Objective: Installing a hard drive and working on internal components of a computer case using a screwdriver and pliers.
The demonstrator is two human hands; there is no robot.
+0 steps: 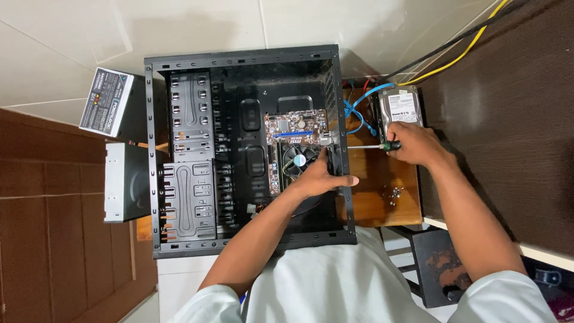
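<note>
**Hands at the case's rear wall**

Person's pale shirt is closest to camera, below the open black PC case. Left of case: power supply, optical drive. Inside case: motherboard. Left hand grips the case's right wall. Right of case: right hand closed round screwdriver, tip at that wall; hard drive just above, loose screws below.

Case interior: open floor is left in the computer case above the motherboard. Left side is blocked by drive cages. The right wall is crossed by the screwdriver. Beyond, blue cables and probably loose screws crowd the tabletop.
</note>
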